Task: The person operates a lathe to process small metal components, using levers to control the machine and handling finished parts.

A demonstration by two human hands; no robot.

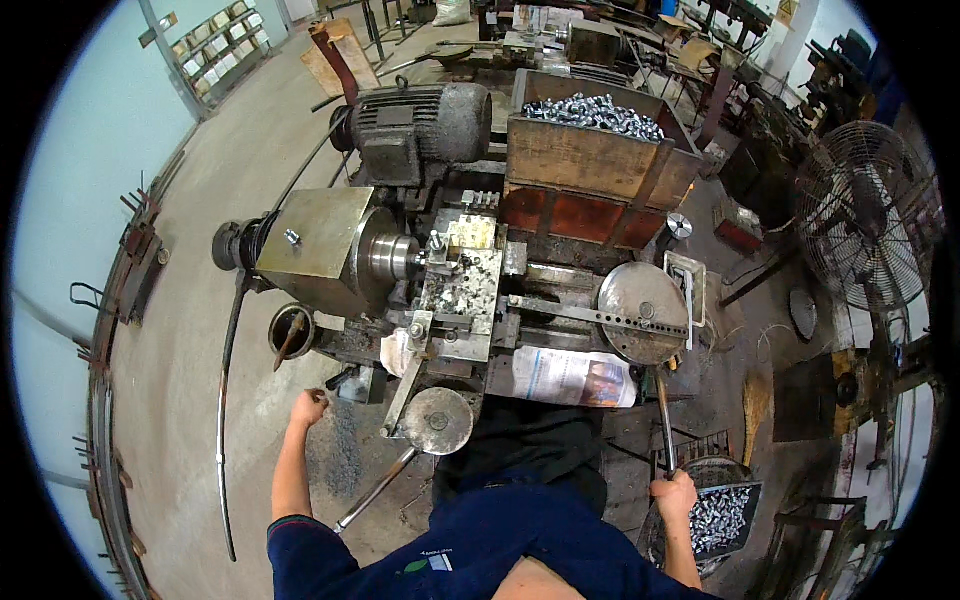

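My right hand [675,492] is wrapped round a metal lever [666,420] that runs down from beneath a large round metal disc [640,300] on the right of the lathe. My left hand [311,404] is closed at the lathe's near left side, beside a small dark bracket-like part [341,379]; whatever its fingers hold is hidden. Between the hands lies the chip-strewn tool slide [462,285], facing the shiny spindle nose [393,257]. A smaller round disc [438,421] with a rod handle [376,490] sits close to my body.
Small shiny metal parts fill a wooden bin [580,155] behind the lathe and a black crate [757,515] at lower right. A motor [420,125] stands behind the headstock [315,240]. A pot with a brush [291,332] is at left, newspaper [575,377] in front, a fan [862,215] at right.
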